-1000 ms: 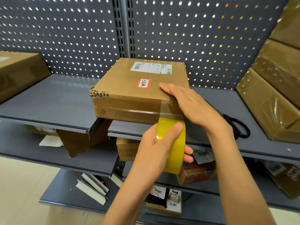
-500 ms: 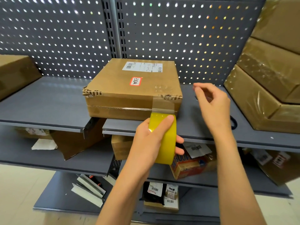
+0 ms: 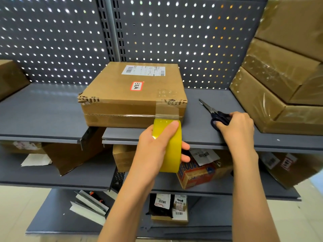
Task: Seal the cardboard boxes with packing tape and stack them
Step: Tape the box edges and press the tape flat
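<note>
A flat cardboard box (image 3: 125, 95) with a white shipping label and a red-edged sticker lies on the grey shelf (image 3: 43, 116). A clear strip of tape runs from its top right corner down the front face to the yellow tape roll (image 3: 172, 147). My left hand (image 3: 153, 147) grips that roll just below the box's front edge. To the right, black-handled scissors (image 3: 212, 111) lie on the shelf, and my right hand (image 3: 236, 128) curls its fingers round their handles.
Taped cardboard boxes (image 3: 272, 95) are stacked at the right end of the shelf, and another box (image 3: 10, 77) sits at the far left. A perforated panel (image 3: 174, 35) backs the shelf. Lower shelves hold several small boxes and packets (image 3: 197, 170).
My right hand left the box's top corner, swung right and came down on the scissors' handles. My left hand kept the tape roll at the box's front.
</note>
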Demonstrator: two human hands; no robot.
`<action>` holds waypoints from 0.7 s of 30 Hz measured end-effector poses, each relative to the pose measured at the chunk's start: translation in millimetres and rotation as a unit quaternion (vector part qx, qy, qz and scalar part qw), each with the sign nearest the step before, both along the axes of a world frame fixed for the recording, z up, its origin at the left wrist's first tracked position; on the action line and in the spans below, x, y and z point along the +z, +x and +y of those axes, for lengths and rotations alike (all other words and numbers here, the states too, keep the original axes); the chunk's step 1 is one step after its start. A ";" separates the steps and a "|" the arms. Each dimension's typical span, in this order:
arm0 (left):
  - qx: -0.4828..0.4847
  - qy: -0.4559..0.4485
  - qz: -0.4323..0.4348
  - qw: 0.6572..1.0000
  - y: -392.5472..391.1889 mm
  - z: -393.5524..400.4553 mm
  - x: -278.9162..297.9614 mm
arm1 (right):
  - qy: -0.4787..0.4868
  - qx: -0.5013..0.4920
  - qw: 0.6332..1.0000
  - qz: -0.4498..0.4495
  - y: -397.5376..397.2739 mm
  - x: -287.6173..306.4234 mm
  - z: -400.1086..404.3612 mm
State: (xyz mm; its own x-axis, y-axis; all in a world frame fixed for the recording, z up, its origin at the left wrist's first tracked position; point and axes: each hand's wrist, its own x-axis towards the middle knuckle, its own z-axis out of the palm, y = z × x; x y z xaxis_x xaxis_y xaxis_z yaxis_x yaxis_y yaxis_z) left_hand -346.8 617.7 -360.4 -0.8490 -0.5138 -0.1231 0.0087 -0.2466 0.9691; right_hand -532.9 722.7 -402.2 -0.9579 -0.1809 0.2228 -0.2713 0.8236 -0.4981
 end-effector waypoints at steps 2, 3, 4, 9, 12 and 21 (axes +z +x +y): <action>-0.001 -0.001 -0.001 1.000 0.1 -0.3 -0.1 | 0.009 -0.006 1.000 -0.007 -0.2 1.2 -2.3; -0.001 -0.003 -0.001 1.000 -0.2 -0.3 -0.1 | 0.009 -0.010 1.000 -0.009 1.0 1.8 -3.3; -0.002 -0.004 -0.002 1.000 -0.3 -0.2 0.0 | 0.009 -0.013 1.000 -0.010 2.4 2.3 -4.0; -0.003 -0.005 -0.001 1.000 -0.3 -0.1 -1.4 | 0.018 -0.003 1.000 0.013 4.7 -1.1 -3.4; 0.000 -0.001 0.000 1.000 -0.3 0.2 -1.2 | -0.040 0.029 0.998 0.029 9.3 -3.1 0.2; 0.011 0.005 0.014 1.000 0.0 2.2 -3.5 | -0.302 0.227 0.926 0.010 47.5 17.7 9.7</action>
State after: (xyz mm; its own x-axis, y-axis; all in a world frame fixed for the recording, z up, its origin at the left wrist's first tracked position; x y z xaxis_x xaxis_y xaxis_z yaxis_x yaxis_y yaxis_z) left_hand -346.9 619.9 -363.9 -0.8405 -0.5314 -0.1054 0.0407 -0.2558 0.9659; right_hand -485.5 732.4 -384.5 -0.8078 -0.4006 0.4324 -0.5361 0.1941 -0.8216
